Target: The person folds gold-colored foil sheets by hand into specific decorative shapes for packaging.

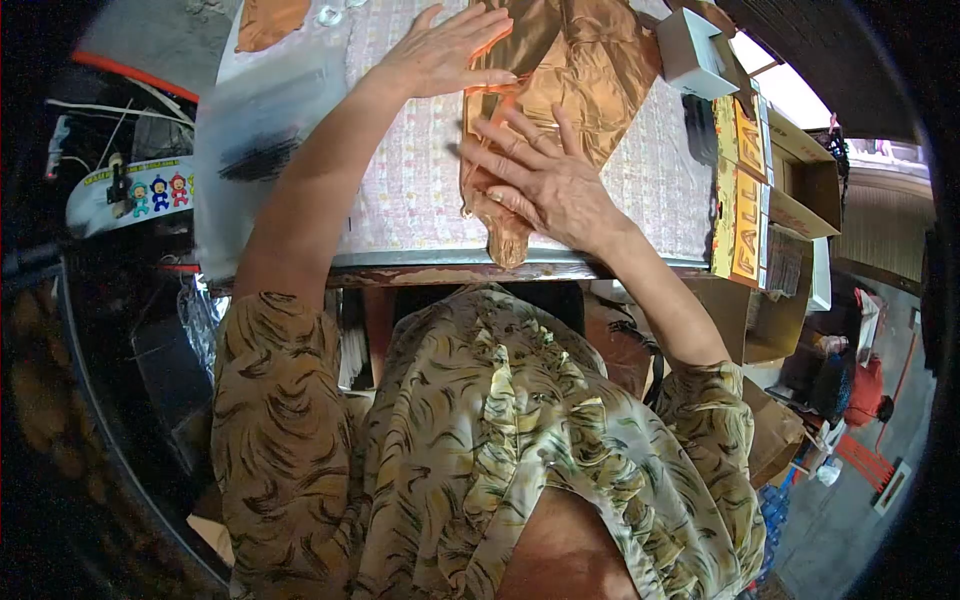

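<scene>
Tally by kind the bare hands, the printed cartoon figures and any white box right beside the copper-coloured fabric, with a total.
Bare hands: 2 (left hand, right hand)
Cartoon figures: 3 (teal figure, blue figure, red figure)
White box: 1
Total: 6

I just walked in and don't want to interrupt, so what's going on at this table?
A person is working with copper-coloured shiny fabric spread on a table with a patterned cover. Their right hand lies on it with the fingers spread, and their left hand reaches its far left edge, fingers extended. The fabric's narrow end points towards the person, at the table's near edge. A similar piece lies at the far left.
</scene>
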Action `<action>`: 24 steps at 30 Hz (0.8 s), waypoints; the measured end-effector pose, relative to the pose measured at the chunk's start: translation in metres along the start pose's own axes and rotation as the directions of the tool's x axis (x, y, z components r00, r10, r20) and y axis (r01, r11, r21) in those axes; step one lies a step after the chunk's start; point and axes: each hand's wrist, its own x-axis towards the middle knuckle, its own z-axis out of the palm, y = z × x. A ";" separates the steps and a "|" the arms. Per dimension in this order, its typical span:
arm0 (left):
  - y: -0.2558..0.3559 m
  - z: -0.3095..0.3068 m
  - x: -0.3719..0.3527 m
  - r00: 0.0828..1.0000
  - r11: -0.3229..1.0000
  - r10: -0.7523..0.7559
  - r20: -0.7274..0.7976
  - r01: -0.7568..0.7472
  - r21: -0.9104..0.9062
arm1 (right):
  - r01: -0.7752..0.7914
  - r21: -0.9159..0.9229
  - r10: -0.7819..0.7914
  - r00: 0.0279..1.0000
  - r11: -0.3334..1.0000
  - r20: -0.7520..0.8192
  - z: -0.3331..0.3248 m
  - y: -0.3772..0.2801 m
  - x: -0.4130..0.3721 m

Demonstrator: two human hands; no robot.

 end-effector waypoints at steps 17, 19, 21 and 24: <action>-0.001 -0.025 0.017 0.985 0.961 -0.092 0.148 0.127 -0.244 | 0.058 0.224 -0.064 0.998 0.973 0.019 0.027 -0.002 -0.024; 0.004 -0.023 0.024 0.998 0.993 -0.059 0.018 0.060 -0.097 | 0.060 0.267 -0.069 0.997 0.962 0.025 0.027 -0.002 -0.024; 0.009 -0.017 0.032 0.994 0.999 -0.005 -0.109 0.011 0.052 | 0.045 0.282 -0.049 0.999 0.958 0.007 0.025 -0.002 -0.024; 0.018 0.000 0.042 0.987 0.979 0.035 -0.159 -0.066 -0.193 | 0.068 0.320 -0.064 0.998 0.945 -0.023 0.030 -0.001 -0.024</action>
